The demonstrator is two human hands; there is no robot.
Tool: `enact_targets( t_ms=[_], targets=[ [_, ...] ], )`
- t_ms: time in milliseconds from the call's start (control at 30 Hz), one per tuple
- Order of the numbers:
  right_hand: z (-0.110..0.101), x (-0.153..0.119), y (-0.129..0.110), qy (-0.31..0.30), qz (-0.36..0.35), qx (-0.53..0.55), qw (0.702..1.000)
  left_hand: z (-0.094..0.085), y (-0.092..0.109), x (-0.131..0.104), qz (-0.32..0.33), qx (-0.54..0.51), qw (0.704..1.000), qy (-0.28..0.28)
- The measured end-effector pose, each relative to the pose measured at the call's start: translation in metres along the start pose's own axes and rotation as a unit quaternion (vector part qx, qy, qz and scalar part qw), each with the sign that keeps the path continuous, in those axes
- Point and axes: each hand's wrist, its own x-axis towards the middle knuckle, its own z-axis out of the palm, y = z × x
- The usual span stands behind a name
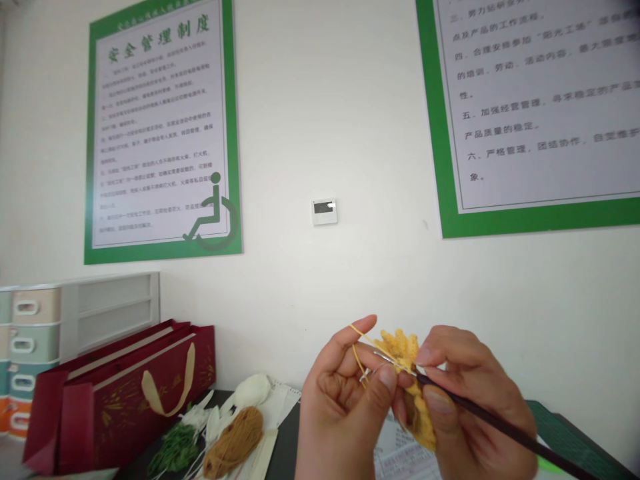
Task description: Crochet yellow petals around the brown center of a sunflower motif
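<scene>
A small yellow crochet piece [400,345] with a ruffled edge is held up between both hands, and its lower part shows a brownish patch. My left hand [345,400] pinches the piece between thumb and fingers, with yellow yarn [361,363] looped over the raised index finger. In my right hand [475,400] is a crochet hook [480,410] with a dark handle and a metal tip. The tip lies at the piece's edge, close to my left thumb. My right fingers also touch the yellow piece. Hands partly hide the lower part of the piece.
Dark red gift bags [135,393] stand at the left beside a stack of drawers [35,347]. Brown yarn [235,443], green yarn [175,450] and white yarn [253,390] lie on the table. Printed papers [405,457] are below the hands; a dark green mat [575,433] is at the right.
</scene>
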Motion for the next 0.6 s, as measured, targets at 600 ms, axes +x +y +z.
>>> enact_targets(
  t_ms=[600],
  targets=[
    [-0.012,0.024,-0.028,-0.057,0.084,0.037,0.994,-0.001,0.0,-0.003,0.027,0.074,0.997,-0.001]
  ],
)
